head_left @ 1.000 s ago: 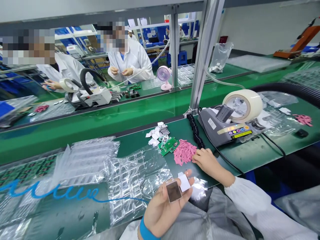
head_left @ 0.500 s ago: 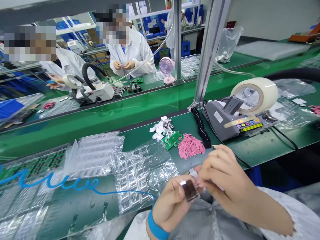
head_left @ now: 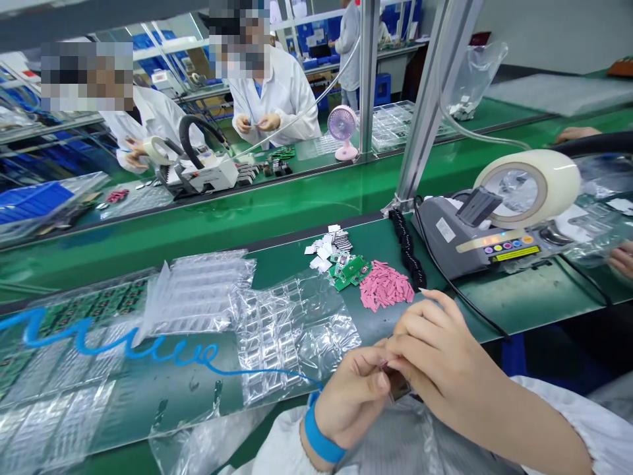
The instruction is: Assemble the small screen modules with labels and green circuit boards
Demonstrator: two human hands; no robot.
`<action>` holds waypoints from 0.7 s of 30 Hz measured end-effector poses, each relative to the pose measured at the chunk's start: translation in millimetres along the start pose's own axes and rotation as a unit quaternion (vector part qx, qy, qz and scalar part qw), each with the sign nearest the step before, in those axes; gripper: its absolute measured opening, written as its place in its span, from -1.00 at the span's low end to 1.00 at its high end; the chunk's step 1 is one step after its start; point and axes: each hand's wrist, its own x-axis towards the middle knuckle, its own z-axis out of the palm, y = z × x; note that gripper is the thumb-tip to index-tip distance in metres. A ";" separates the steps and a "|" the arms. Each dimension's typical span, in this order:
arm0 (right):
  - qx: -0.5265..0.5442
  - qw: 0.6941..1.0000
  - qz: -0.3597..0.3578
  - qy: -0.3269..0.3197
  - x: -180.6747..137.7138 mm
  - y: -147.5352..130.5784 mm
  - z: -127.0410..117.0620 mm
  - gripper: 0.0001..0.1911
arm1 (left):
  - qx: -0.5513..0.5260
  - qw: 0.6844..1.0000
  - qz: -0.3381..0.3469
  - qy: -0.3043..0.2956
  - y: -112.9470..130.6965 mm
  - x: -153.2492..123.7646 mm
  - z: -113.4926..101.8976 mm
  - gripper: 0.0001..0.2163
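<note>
My left hand (head_left: 353, 396), with a blue wrist strap, pinches a small square dark-faced part (head_left: 397, 387) near the table's front edge; the part is mostly hidden behind fingers. My right hand (head_left: 438, 353) is closed over the same part from the right, its fingertips meeting the left thumb. Just beyond lie a pile of pink strips (head_left: 386, 292), green circuit boards (head_left: 349, 271) and small white squares (head_left: 324, 251) on the green mat.
A tape dispenser (head_left: 487, 241) with a large clear roll (head_left: 529, 187) stands at right, its black cable running toward me. Clear plastic blister trays (head_left: 291, 326) and a blue coiled cord (head_left: 113, 343) lie at left. Two people in white coats work across the conveyor.
Both hands have come lower and closer together. The dark part, plainly seen before, is now mostly covered by my fingers. The camera has shifted so the scene sits further right.
</note>
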 end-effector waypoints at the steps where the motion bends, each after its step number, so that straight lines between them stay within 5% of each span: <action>1: -0.004 1.000 -0.001 -0.004 -0.5 0.3 0.5 -0.75 | -0.004 1.000 -0.001 0.001 -0.8 0.5 -0.5 -0.74; 8: 0.003 0.999 0.009 -0.040 5.5 3.7 0.2 -0.73 | -0.059 0.998 -0.007 -0.024 -7.7 1.9 -7.3 -0.76; 12: 0.186 0.970 0.110 -0.113 10.4 30.6 -4.5 -0.89 | -0.092 0.995 -0.021 -0.035 -9.3 1.6 -14.3 -0.69; 15: 0.304 0.929 0.171 -0.126 9.8 59.0 -2.1 -0.83 | -0.140 0.989 -0.032 -0.046 -9.0 0.7 -19.8 -0.67; 21: 0.328 0.923 0.112 -0.169 -3.7 70.8 6.0 -0.63 | -0.157 0.986 -0.009 -0.051 -8.1 1.0 -22.8 -0.72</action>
